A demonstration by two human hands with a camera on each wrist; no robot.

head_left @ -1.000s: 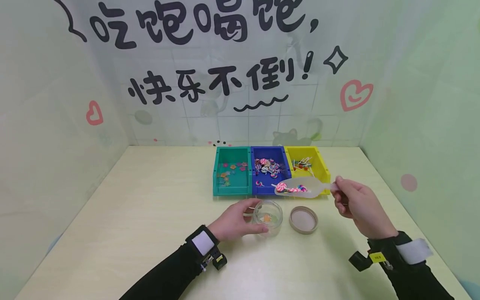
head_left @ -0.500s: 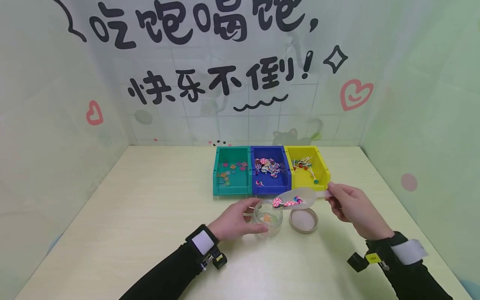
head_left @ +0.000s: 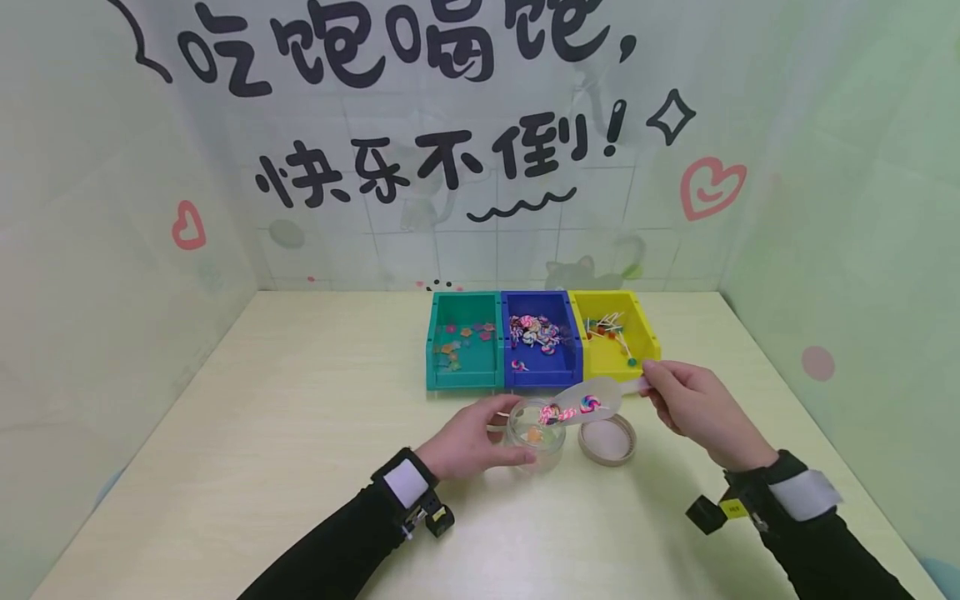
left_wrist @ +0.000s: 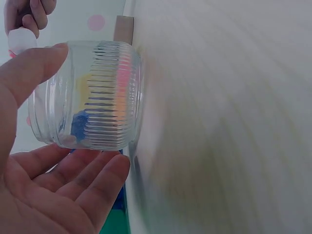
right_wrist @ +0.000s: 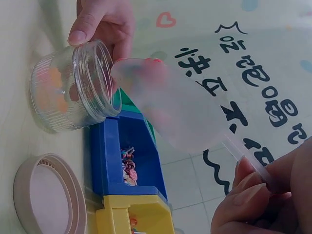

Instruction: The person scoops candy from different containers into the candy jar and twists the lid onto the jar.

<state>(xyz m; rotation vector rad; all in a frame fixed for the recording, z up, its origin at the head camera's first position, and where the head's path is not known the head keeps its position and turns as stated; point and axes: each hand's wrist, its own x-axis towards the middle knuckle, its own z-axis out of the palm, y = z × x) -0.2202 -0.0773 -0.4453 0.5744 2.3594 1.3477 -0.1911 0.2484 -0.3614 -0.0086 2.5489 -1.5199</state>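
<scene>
A clear ribbed glass jar (left_wrist: 105, 92) stands on the table with orange and pink pieces at its bottom. My left hand (head_left: 476, 439) holds it from the left, thumb on one side and fingers on the other. My right hand (head_left: 701, 412) pinches the handle of a translucent white scoop (right_wrist: 180, 114). The scoop's tip hangs over the jar's mouth, tilted down. Small swirl lollipop charms (head_left: 567, 410) lie in the scoop. To the jar's right, a beige round lid (head_left: 607, 440) lies on the table, hollow side up.
Behind the jar stand three joined bins: a green bin (head_left: 429, 358) with small star-like pieces, a blue bin (head_left: 543, 379) with swirl lollipops, and a yellow bin (head_left: 645, 329) with small ball-headed sticks. A printed curtain encloses the table's back and sides.
My right hand has moved left and slightly down, bringing the scoop from the front of the bins to over the jar's mouth; its tip now dips lower. The left hand and jar stay put.
</scene>
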